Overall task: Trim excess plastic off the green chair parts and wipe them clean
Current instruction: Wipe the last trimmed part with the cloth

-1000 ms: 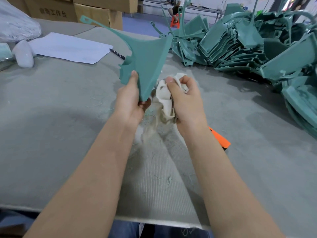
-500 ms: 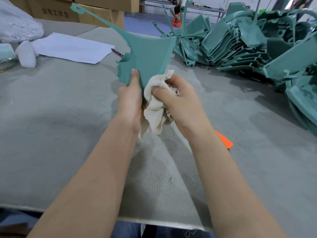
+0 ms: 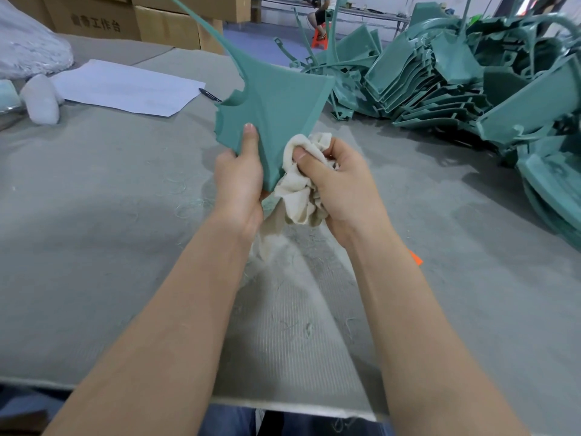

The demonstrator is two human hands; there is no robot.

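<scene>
a single head-worn view looks forward and down, close over the table (image 3: 94, 215).

The chair part (image 3: 276, 99) rises from the left hand (image 3: 239, 180); the cloth (image 3: 301, 190), bunched in the right hand (image 3: 339, 184), touches its lower right edge. Beyond the right hand, a pile of chair parts (image 3: 440, 77) lies on the table (image 3: 94, 215). Beyond the left hand lies a paper sheet (image 3: 125, 88) (1 pen (image 3: 210, 95) at its right edge), with cardboard boxes (image 3: 94, 20) behind.
</scene>
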